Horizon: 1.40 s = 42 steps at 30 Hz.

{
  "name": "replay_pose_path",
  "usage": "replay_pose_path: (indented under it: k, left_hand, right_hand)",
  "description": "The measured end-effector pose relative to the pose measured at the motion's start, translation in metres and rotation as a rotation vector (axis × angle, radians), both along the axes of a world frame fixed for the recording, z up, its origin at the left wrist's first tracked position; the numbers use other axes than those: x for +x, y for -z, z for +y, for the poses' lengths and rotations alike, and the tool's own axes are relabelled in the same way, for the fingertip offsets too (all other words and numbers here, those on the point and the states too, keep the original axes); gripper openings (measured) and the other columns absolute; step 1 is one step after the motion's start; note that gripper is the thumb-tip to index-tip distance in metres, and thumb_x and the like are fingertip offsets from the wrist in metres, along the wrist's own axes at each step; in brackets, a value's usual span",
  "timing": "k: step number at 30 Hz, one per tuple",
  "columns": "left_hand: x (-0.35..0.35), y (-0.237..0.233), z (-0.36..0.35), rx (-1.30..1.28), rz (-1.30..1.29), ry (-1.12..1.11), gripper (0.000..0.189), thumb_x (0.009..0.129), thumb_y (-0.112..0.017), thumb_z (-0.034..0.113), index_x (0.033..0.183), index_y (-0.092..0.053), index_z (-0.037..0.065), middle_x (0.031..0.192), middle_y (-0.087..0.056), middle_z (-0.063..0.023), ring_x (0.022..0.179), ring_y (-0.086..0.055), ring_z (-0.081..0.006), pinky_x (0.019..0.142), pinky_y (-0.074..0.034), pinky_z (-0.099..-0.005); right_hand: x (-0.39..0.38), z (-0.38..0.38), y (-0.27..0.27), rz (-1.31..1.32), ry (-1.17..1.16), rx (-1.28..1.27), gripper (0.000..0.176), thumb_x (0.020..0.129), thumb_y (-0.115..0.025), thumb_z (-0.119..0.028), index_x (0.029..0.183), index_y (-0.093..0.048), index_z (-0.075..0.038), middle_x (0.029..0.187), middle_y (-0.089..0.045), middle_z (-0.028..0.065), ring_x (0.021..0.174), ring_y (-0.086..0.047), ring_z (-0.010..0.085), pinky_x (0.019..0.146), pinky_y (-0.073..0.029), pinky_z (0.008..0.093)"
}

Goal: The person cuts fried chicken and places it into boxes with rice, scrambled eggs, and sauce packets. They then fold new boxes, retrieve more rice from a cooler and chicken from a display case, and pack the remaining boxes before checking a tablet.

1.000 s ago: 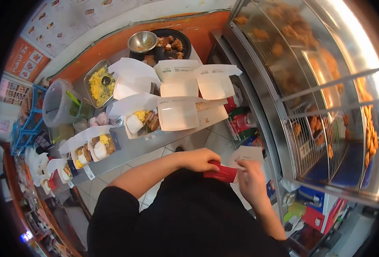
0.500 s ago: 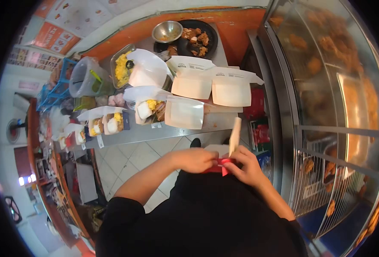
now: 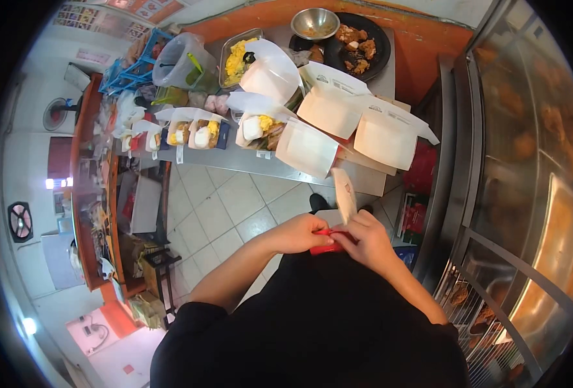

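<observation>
Close to my body, my left hand (image 3: 301, 235) and my right hand (image 3: 365, 238) grip a carton food box (image 3: 325, 247), red outside and pale inside. My left fingers pinch its left side, while the right thumb and fingers press the other side. A cream-coloured flap (image 3: 345, 196) sticks up beside the right hand. Beyond them on the metal table stand open carton boxes with pale insides: a front one (image 3: 306, 147), a rear one (image 3: 329, 111) and a right one (image 3: 385, 140). To their left, a filled box (image 3: 258, 131) contains rice, yellow food and browned pieces.
More filled boxes (image 3: 206, 134) line the table's left part. Behind are a tray of yellow food (image 3: 237, 59), a clear tub (image 3: 184, 61), a steel bowl (image 3: 314, 24) and a black plate (image 3: 380, 48) of fried pieces. A glass display cabinet (image 3: 526, 149) stands at right.
The view has swung left, so the table appears further right. Both hands have drawn closer together on the red carton, and its raised flap leans more to the left.
</observation>
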<state>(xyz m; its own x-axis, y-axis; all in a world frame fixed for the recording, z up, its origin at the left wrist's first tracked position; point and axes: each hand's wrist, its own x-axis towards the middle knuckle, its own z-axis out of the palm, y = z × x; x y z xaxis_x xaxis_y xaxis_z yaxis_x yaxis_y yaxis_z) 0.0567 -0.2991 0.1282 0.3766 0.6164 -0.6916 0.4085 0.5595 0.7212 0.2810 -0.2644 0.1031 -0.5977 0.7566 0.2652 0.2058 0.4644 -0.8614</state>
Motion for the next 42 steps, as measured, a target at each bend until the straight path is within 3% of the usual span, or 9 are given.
replay_pose_path:
  k: [6,14,16,18,21,27,33,36,42]
  left_hand:
    - [0.012,0.007,0.006,-0.066,-0.074,0.010,0.025,0.100,-0.067,0.025,0.092,-0.070,0.002,0.080,-0.061,0.0064,0.076,-0.051,-0.0033,0.068,-0.042,-0.0243]
    - [0.040,0.015,0.007,0.022,-0.042,-0.038,0.023,0.099,-0.069,0.024,0.092,-0.071,0.002,0.081,-0.065,0.0037,0.076,-0.054,-0.0047,0.069,-0.044,-0.0258]
    - [0.055,0.012,0.010,0.150,0.032,-0.098,0.021,0.098,-0.070,0.023,0.092,-0.071,0.003,0.079,-0.066,0.0011,0.074,-0.056,-0.0078,0.069,-0.045,-0.0275]
    - [0.082,0.007,0.016,0.699,0.338,-0.069,0.018,0.095,-0.071,0.023,0.091,-0.072,0.006,0.076,-0.067,-0.0077,0.072,-0.062,-0.0213,0.070,-0.047,-0.0357]
    - [0.121,0.013,0.017,0.809,0.295,0.293,0.024,0.090,-0.072,0.024,0.101,-0.070,0.003,0.096,-0.068,-0.0162,0.096,-0.063,-0.0348,0.087,-0.047,-0.0459]
    - [0.104,0.038,0.031,1.008,0.444,0.524,0.065,0.081,-0.079,0.027,0.137,-0.056,0.004,0.139,-0.053,-0.0157,0.129,-0.049,-0.0372,0.108,-0.037,-0.0548]
    - [0.052,0.157,0.048,1.230,0.754,0.617,0.039,0.084,-0.065,0.015,0.122,-0.062,0.006,0.123,-0.061,-0.0127,0.122,-0.053,-0.0315,0.110,-0.035,-0.0515]
    - [0.046,0.173,0.059,1.227,0.759,0.596,0.027,0.085,-0.057,0.012,0.111,-0.064,0.006,0.110,-0.064,-0.0097,0.112,-0.056,-0.0286,0.108,-0.037,-0.0484]
    - [0.055,0.172,0.061,1.202,0.711,0.559,0.019,0.086,-0.057,0.015,0.102,-0.065,0.009,0.097,-0.064,-0.0063,0.101,-0.058,-0.0269,0.103,-0.039,-0.0464]
  right_hand:
    - [0.013,-0.006,0.010,-0.007,0.496,-0.204,0.009,0.082,-0.080,-0.007,0.088,-0.074,-0.005,0.075,-0.063,0.0107,0.071,-0.061,0.0305,0.067,-0.051,0.0389]
    - [0.055,-0.018,-0.005,0.031,0.253,-0.181,0.019,0.085,-0.076,-0.006,0.104,-0.074,-0.003,0.082,-0.063,0.0098,0.080,-0.060,0.0266,0.075,-0.050,0.0350]
    - [0.065,-0.037,0.003,-0.025,0.535,-0.362,0.049,0.089,-0.074,-0.011,0.137,-0.061,-0.006,0.117,-0.061,0.0106,0.100,-0.059,0.0207,0.087,-0.051,0.0348]
    - [0.062,-0.049,0.018,0.510,0.601,-0.732,0.060,0.093,-0.073,-0.015,0.148,-0.050,-0.009,0.142,-0.048,0.0119,0.116,-0.058,0.0231,0.097,-0.052,0.0375]
    - [0.060,-0.044,0.033,0.925,0.555,-1.157,0.066,0.098,-0.068,-0.016,0.156,-0.037,-0.010,0.156,-0.033,0.0131,0.128,-0.055,0.0259,0.104,-0.050,0.0399]
    - [0.078,0.006,0.124,0.601,0.606,-1.024,0.057,0.099,-0.066,-0.012,0.148,-0.036,-0.008,0.144,-0.052,0.0127,0.126,-0.055,0.0223,0.099,-0.051,0.0352]
    - [0.048,0.055,0.223,0.273,0.787,-0.620,0.035,0.095,-0.074,-0.020,0.115,-0.052,-0.001,0.103,-0.065,0.0092,0.100,-0.062,0.0171,0.085,-0.048,0.0299]
    - [0.046,0.052,0.216,-0.019,0.851,-0.606,0.036,0.095,-0.074,-0.022,0.115,-0.052,0.000,0.104,-0.065,0.0104,0.101,-0.062,0.0189,0.085,-0.049,0.0323]
    - [0.043,0.029,0.218,0.306,0.885,-0.793,0.044,0.099,-0.069,-0.028,0.127,-0.052,0.002,0.121,-0.064,0.0130,0.110,-0.062,0.0224,0.098,-0.049,0.0348]
